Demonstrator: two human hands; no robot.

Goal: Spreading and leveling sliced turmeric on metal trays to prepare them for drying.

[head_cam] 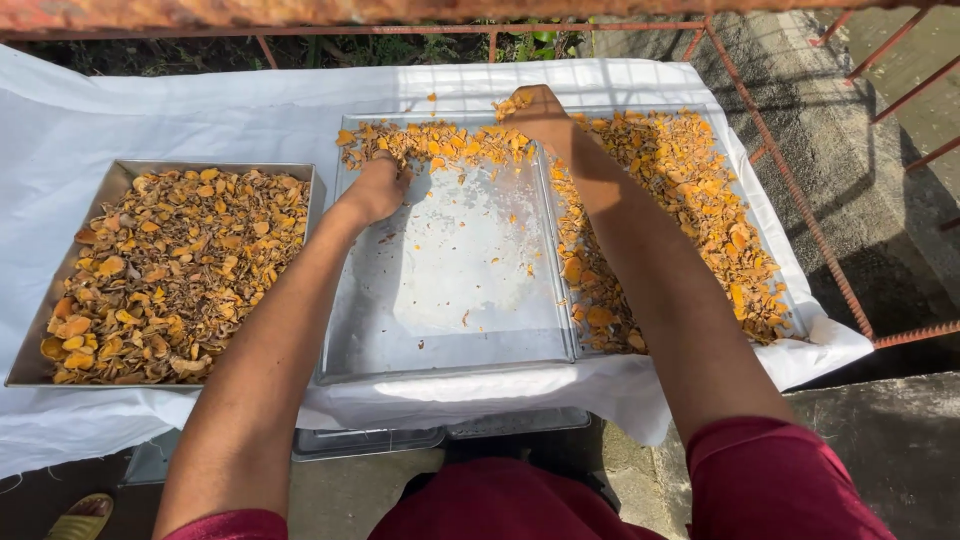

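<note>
The left hand (375,188) is resting knuckles-up on the middle tray (450,330), fingers curled into the orange dried slices (440,143) heaped along its far edge; whether it is gripping any cannot be told. The right hand (540,108) is lying farther off, palm down and fairly flat over the same heap, near the right tray (690,200). That heap is running left to right across the tray's far end. A hasty sweep could be sending slices over the rim onto the white cloth (200,110). A full left tray (170,270) is sitting apart
</note>
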